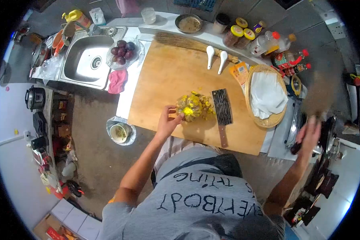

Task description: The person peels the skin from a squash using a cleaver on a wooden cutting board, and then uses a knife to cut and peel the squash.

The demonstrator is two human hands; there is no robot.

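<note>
My left hand (pixel 169 124) rests with bent fingers and thumb against the near-left side of a small ribbed pumpkin (pixel 189 108). Its top shows bright yellow, and yellow peelings (pixel 206 105) lie beside it on the wooden board (pixel 160 72). To the right of these is a cleaver (pixel 222 107) with a dark patterned blade and a brown handle toward me. My right hand (pixel 309 134) is off the board at the far right, smeared by motion. It appears closed round a dark handle (pixel 296 149); a broad brownish blur (pixel 321 94) extends beyond it, its kind unclear.
Two white spoons (pixel 217 59) and a straw whisk (pixel 188 41) lie along the board's back. A wicker basket (pixel 250 114) holding white cloth stands at right. Bottles (pixel 264 43) line the wall. Plums (pixel 122 52) sit beside the sink (pixel 82 60). A lined bin (pixel 120 133) stands lower left.
</note>
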